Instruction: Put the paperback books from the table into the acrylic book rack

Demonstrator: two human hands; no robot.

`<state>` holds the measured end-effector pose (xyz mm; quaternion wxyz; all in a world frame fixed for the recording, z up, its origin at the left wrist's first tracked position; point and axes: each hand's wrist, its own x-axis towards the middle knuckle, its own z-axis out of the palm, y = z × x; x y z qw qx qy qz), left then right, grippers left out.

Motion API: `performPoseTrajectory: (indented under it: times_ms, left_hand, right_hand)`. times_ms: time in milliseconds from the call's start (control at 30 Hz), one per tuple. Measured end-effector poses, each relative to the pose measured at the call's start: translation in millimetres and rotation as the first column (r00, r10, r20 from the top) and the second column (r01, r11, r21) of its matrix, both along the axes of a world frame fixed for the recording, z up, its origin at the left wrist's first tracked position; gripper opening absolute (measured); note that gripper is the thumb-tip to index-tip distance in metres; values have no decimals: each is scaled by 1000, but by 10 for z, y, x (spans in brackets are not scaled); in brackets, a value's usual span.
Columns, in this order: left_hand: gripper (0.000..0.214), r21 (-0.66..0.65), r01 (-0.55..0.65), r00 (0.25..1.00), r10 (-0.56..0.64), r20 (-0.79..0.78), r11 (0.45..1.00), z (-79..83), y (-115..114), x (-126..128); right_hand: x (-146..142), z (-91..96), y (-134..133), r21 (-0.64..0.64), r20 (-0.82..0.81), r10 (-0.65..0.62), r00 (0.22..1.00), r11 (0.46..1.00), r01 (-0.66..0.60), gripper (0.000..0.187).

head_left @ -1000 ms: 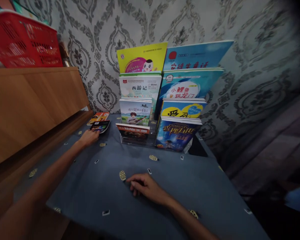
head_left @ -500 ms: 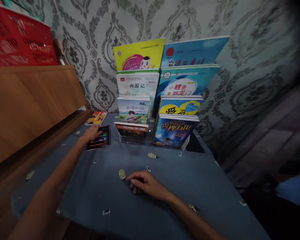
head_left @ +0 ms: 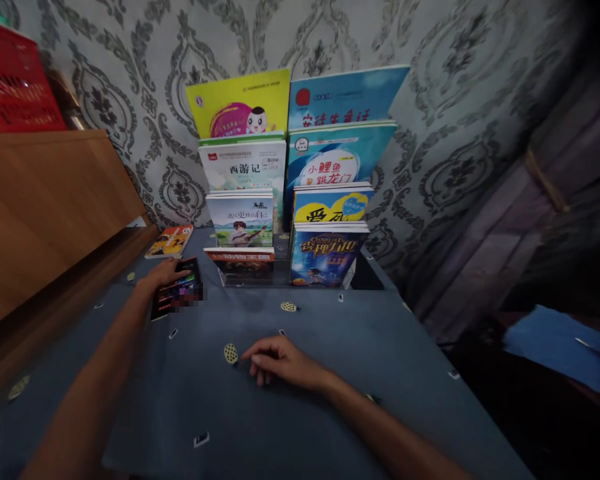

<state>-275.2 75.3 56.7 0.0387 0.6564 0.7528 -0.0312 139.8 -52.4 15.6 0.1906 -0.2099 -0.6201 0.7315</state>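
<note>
My left hand (head_left: 163, 272) is at the left edge of a dark, thin book (head_left: 173, 297), with a digit laid across its cover; the fingers on the far side are partly hidden. Pixel blocks blur part of that cover. Just behind it an orange book (head_left: 170, 241) lies flat. My right hand (head_left: 280, 362) hovers over or rests on the cloth with nothing in it, its index finger stretched out and the others loosely bent. Beyond both hands, a clear tiered rack (head_left: 247, 275) holds upright books in two columns, including a blue book (head_left: 325, 259) at the front right.
A wooden cabinet (head_left: 40, 220) borders the table on the left, carrying a red basket (head_left: 20, 80). Patterned wallpaper (head_left: 330, 33) rises behind the rack. A greyish curtain (head_left: 485, 220) hangs at right, near a blue cloth (head_left: 560, 347). Blue-grey cloth (head_left: 280, 440) covers the table.
The view has turned to the right, so the rack and books sit further left in it. My left hand and the dark book have come slightly nearer. My right hand is almost unchanged.
</note>
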Motion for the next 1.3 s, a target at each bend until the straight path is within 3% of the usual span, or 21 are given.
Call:
performPoseTrajectory:
  times_ms: [167,267,400,500,567,667,767,833,867,1033,1300]
  left_hand:
    - [80,-57,-7,998,4,-57,998,23,-192,44]
    - [81,-69,-32,995,25,-101,997,49,-359,165]
    - [81,-60,-51,991,43,-130,997,105,-592,375]
    - [80,-77,-66,986,53,-160,995,158,-749,551]
    - [78,-95,-85,983,68,-169,992,192,-842,679]
    - [75,-110,-97,982,77,-173,989,228,-970,891]
    - [71,-114,-66,983,46,-176,991,235,-1089,1131]
    - [67,-122,-49,983,26,-183,991,222,-1158,1312]
    - [65,-116,-41,983,19,-185,992,210,-1189,1409]
    - [58,-76,45,990,-54,-128,996,131,-1299,1936]
    - [31,19,227,969,-228,100,974,-9,-1335,2677]
  right_hand:
    - [0,-7,49,-100,-85,-84,993,992,76,48]
    - [-13,-23,33,-81,-92,-128,987,989,121,42]
    - [-36,-27,-67,131,-3,-157,988,979,157,24]
    - [-24,0,-164,391,95,-189,977,910,138,23]
    - [9,23,-219,605,113,-212,971,790,103,25]
    - [85,43,-285,860,91,-221,971,509,35,27]
    - [153,49,-352,975,64,-228,972,221,-12,27]
    - [178,57,-404,995,7,-221,975,96,15,27]
    - [186,63,-431,997,-26,-215,976,63,41,27]
    - [224,114,-525,995,-90,-202,975,15,95,25]
    - [363,130,-499,999,9,-339,941,43,6,23]
